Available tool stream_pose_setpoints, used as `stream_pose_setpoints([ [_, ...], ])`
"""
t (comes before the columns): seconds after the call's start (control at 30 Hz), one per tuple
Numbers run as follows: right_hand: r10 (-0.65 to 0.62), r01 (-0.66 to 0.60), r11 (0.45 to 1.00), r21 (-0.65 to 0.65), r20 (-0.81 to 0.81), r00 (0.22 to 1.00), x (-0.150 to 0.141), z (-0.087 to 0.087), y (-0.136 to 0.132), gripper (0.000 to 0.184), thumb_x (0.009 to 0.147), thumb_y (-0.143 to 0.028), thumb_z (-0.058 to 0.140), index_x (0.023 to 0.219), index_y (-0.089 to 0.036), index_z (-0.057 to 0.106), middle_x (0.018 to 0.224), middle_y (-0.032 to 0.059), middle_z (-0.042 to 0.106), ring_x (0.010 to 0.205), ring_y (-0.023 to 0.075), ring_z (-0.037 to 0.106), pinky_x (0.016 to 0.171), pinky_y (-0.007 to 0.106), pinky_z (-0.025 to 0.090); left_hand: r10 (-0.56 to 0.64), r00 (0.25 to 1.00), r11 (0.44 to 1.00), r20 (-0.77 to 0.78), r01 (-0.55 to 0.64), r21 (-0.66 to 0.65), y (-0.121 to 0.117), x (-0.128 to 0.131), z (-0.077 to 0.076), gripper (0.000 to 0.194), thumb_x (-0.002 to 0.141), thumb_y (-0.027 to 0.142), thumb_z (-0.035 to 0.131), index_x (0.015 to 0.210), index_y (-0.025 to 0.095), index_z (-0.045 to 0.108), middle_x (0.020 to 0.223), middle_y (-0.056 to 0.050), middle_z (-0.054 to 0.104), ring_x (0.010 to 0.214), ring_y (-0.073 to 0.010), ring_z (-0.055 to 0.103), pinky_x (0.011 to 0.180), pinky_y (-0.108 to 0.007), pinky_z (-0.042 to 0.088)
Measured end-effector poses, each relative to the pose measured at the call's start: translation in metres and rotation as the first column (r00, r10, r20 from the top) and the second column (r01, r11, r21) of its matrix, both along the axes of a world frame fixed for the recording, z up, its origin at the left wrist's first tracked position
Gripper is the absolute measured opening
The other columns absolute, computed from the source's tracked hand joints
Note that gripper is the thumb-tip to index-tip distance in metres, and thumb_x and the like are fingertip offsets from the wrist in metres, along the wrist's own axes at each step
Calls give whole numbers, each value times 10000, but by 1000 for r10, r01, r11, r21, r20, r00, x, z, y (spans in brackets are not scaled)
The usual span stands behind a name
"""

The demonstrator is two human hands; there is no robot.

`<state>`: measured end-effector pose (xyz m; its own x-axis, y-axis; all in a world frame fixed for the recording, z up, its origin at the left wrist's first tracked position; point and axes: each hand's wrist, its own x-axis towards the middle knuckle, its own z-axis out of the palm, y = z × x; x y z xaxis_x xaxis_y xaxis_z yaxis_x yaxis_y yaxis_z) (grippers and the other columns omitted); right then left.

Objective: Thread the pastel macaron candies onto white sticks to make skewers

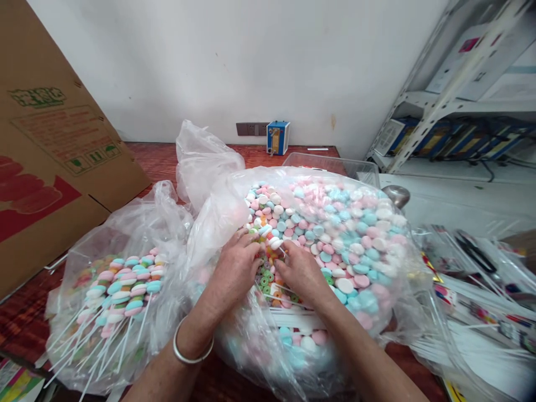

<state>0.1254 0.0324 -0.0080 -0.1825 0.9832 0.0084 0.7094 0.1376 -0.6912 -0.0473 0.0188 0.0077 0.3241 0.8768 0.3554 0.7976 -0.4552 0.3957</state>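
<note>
Above a large clear plastic bag (234, 206) full of pink, blue and white button-shaped candies (330, 223), both hands meet at a short candy skewer (268, 233) of white, blue and orange pieces. My left hand (239, 258) is closed, its fingertips at the candies on the left side. The fingers of my right hand (299, 271) pinch near the lower end, where a bit of white stick shows. Green and orange ring candies (264, 278) lie just below the hands. Several white sticks (297, 319) rest across the candies under my right wrist.
At left, finished candy skewers (123, 287) lie on another plastic bag, beside a cardboard box (54, 139). A blue device (278, 138) stands by the wall socket (251, 129). On the right are a metal scoop (396, 195), a clear tub with white sticks (473, 357) and a shelf (444, 103).
</note>
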Motion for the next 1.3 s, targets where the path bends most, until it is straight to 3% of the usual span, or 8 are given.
stream_pose_setpoints([
  [0.2, -20, 22, 1000, 22, -94, 995, 12, 8, -25, 285, 983, -350, 399, 851, -212, 610, 719, 0, 653, 676, 170, 588, 606, 246, 356, 146, 889, 987, 434, -100, -127, -8, 0, -1, 90, 871, 148, 628, 875, 199, 701, 977, -62, 741, 994, -235, 668, 932, -414, 529],
  [0.4, -6, -27, 996, -89, -352, 936, 23, 8, -72, 393, 978, -506, 421, 759, -225, 586, 710, 4, 640, 664, 175, 578, 584, 235, 415, 401, 357, 891, 844, 64, -450, -5, 7, 5, 202, 728, 261, 781, 892, 167, 711, 864, -23, 727, 807, -180, 702, 721, -301, 597],
  [0.5, 3, -50, 990, -129, -339, 941, 25, 4, -81, 419, 975, -540, 418, 761, -226, 595, 709, 9, 638, 664, 178, 580, 579, 235, 419, 425, 295, 877, 856, 101, -471, -6, 11, 9, 196, 682, 261, 812, 822, 155, 726, 775, -10, 716, 695, -152, 681, 666, -279, 586],
  [0.73, -26, -51, 981, -188, -386, 922, 20, 4, -78, 431, 972, -550, 415, 820, -211, 632, 699, 12, 627, 691, 192, 596, 604, 245, 458, 273, 477, 914, 836, 143, -380, -9, 11, 8, 107, 730, 220, 786, 825, 172, 783, 848, -43, 749, 810, -168, 679, 729, -258, 547],
  [0.87, -96, 2, 982, -186, -493, 865, 19, 5, -80, 432, 960, -557, 458, 1000, -201, 698, 826, 30, 669, 797, 210, 632, 691, 273, 516, 226, 540, 915, 811, 169, -367, -11, 8, 9, 236, 887, 272, 635, 1079, 211, 760, 1017, -59, 743, 842, -178, 690, 769, -310, 553],
  [1.07, -228, 62, 942, -329, -496, 838, 33, -4, -88, 477, 921, -618, 485, 1017, -213, 718, 709, 1, 610, 555, 162, 542, 377, 218, 391, -20, 976, 989, 219, 52, -137, -13, 6, 8, 173, 887, 155, 622, 862, 225, 778, 889, -71, 720, 927, -250, 622, 884, -414, 465],
  [1.17, -192, 79, 960, -268, -429, 883, 41, -6, -92, 459, 924, -605, 485, 902, -208, 714, 654, -4, 602, 555, 161, 544, 440, 225, 439, 38, 998, 993, 42, -33, -112, -13, 10, 5, 165, 881, 158, 632, 809, 222, 767, 884, -88, 695, 929, -276, 595, 875, -445, 443],
  [1.3, -98, 43, 982, -184, -307, 947, 46, -7, -97, 446, 939, -586, 483, 811, -216, 695, 695, 28, 682, 648, 196, 633, 553, 232, 484, 79, 992, 993, 101, -70, -92, -12, 14, 5, 146, 861, 134, 646, 769, 206, 733, 858, -67, 698, 917, -259, 602, 885, -430, 435],
])
